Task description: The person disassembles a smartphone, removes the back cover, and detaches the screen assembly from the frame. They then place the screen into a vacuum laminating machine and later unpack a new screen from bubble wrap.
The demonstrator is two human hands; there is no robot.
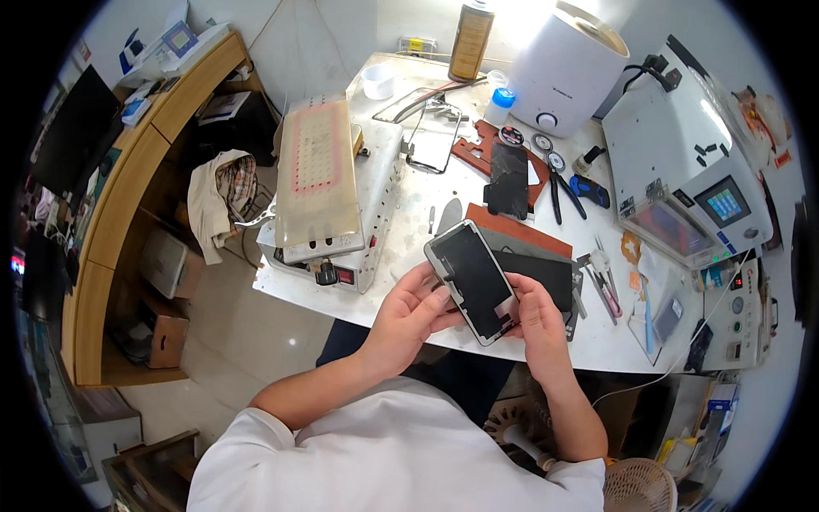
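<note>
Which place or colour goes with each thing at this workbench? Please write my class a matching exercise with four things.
Things:
1. Phone-shaped panel
2. Bottle cap
3. Tall can
4. Cloth garment

Places and colours:
A. Blue
B. Beige, partly plaid
C. Between the left hand and the right hand
D. Golden brown

Pairs: 1-C, 2-A, 3-D, 4-B

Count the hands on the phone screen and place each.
2: the left hand holds the phone screen at its left edge, the right hand at its lower right. No other hand shows.
</note>
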